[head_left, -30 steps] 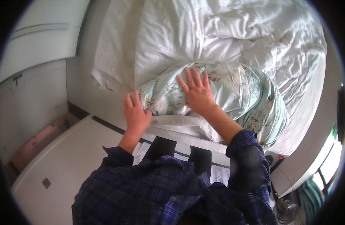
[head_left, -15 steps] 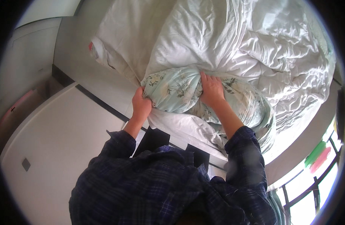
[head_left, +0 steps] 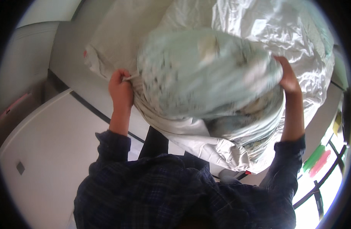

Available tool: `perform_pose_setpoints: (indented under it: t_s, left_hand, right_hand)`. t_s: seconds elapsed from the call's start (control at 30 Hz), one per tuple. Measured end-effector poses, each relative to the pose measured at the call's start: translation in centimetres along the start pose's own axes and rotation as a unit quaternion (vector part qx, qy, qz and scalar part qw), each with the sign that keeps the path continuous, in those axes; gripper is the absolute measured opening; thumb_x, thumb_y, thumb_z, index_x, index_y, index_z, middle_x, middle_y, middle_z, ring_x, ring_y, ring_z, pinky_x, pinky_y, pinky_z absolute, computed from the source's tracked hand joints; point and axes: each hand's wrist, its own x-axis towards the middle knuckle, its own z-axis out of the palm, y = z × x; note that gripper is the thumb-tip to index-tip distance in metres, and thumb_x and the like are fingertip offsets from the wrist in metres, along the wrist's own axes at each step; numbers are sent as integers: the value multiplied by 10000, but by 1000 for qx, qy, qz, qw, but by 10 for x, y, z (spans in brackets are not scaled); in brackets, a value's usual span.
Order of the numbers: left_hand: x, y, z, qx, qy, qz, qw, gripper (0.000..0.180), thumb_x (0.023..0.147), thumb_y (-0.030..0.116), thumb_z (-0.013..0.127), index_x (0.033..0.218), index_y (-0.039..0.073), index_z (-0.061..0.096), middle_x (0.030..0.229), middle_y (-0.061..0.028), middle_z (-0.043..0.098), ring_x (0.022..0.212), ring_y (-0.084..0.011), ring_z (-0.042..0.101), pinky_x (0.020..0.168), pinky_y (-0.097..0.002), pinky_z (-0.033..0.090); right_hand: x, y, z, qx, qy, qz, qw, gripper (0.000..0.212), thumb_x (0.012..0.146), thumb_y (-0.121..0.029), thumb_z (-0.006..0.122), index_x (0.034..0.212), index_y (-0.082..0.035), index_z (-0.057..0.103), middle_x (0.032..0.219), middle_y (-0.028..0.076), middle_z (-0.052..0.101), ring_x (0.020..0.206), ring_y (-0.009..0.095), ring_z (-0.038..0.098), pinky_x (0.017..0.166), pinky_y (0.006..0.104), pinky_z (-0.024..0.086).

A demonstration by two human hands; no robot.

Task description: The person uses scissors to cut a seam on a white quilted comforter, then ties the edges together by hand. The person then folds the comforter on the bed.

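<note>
A pale green duvet cover [head_left: 206,72] with a floral print is spread between my hands, its upper part smeared by motion. My left hand [head_left: 122,89] is closed on its bunched left edge, where a thin pale strip of cloth runs to the fingers. At the opposite side, my right hand [head_left: 289,78] grips the cover's right edge, with some fingertips hidden behind the cloth. Under and beyond it lies a crumpled white duvet [head_left: 255,19]. White cloth [head_left: 221,147] also hangs in folds along the side nearest me.
A white panel [head_left: 49,133] with a dark edge strip stands at the left, with a pale wall behind it. On the right is a bright window [head_left: 328,183] with dark bars and a green and pink patch. Dark trouser legs [head_left: 154,143] show below the bedding.
My hands have moved apart, the left outward and the right far to the right and up. The bunched floral cover has been lifted and spread wide over the white duvet.
</note>
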Motion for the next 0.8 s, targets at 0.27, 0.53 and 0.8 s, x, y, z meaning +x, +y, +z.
perform_pose_setpoints:
  t_s: [0.27,0.53,0.8]
  left_hand:
    - [104,-113,76,209,-27,50,976,410,810,-50,513,1179,9,683,1048,-179,712,977,-345,666,917,-400,511]
    - [-62,57,100,136,-353,547,747,326,878,14,635,1199,57,673,1103,-127,685,1023,-356,653,1000,-455,492]
    - [-57,-76,3,633,-498,184,564,418,1002,411,472,1062,111,756,899,-195,743,856,-425,697,827,-546,536]
  right_hand:
    - [63,104,31,-473,372,-55,797,368,919,-213,690,1278,-132,678,1388,149,598,1246,397,575,1060,526,474]
    - [-162,111,241,-277,-75,126,950,421,877,-207,646,1273,-73,698,1188,226,684,1117,382,660,992,495,518]
    - [-332,185,339,78,54,316,944,440,986,-371,612,1291,-60,679,1118,226,729,988,398,698,904,424,535]
